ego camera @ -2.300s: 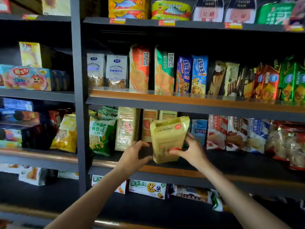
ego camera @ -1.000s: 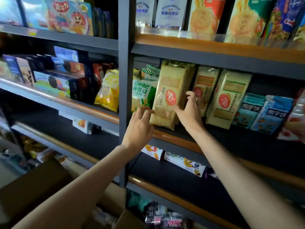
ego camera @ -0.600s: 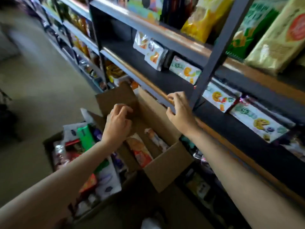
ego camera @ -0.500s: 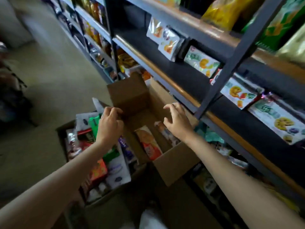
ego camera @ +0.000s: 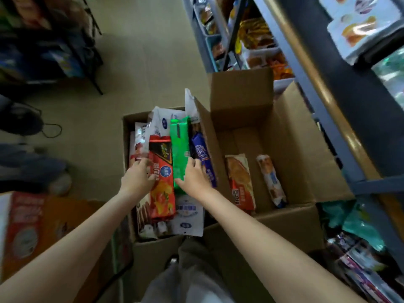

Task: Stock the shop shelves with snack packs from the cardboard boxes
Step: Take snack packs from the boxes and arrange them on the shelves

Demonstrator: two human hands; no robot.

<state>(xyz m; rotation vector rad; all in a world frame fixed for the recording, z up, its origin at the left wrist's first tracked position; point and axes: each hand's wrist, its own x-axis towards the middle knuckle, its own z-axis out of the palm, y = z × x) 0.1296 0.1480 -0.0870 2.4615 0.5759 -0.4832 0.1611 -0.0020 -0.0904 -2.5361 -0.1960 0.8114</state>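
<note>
Reaching into the left of two open cardboard boxes on the tiled floor beside the shop shelves [ego camera: 323, 99].

Left box [ego camera: 127, 127]: crowded with packs, count unclear; right box [ego camera: 290, 136]: two packs lying flat. Left hand [ego camera: 140, 178] rests on the red pack [ego camera: 162, 184], its fingers hidden, so grip cannot be told. Right hand [ego camera: 194, 177] has loosely spread fingers [ego camera: 192, 164] touching the green pack [ego camera: 179, 149], with the blue pack [ego camera: 203, 158] just beside.

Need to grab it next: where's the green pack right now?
Head view: the green pack stands in the fuller left box, between the red pack and the blue pack, with the right hand touching it.
</note>
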